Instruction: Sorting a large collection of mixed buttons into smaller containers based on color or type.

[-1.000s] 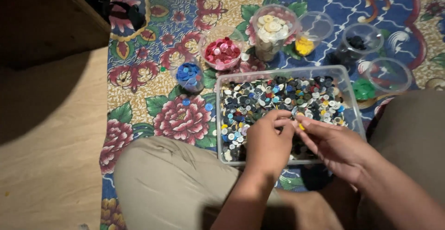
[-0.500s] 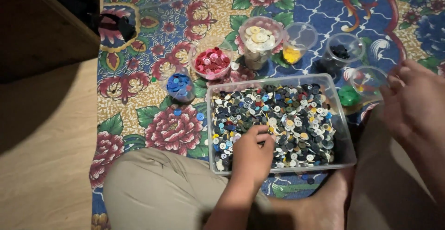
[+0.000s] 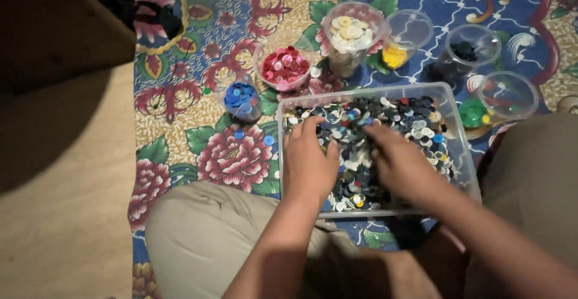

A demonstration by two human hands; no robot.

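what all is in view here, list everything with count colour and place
clear bin: one, middle, holds mixed buttons
mixed buttons: many, dark, white, some blue and red
red buttons cup: one, clear, behind the bin
blue buttons cup: one, left of the bin
cream buttons cup: one, top centre
yellow buttons cup: one, tilted
black buttons cup: one, top right
green buttons cup: one, right of the bin
floral rug: one, blue, red, cream
wooden floor: left
left hand: in the bin
right hand: in the bin
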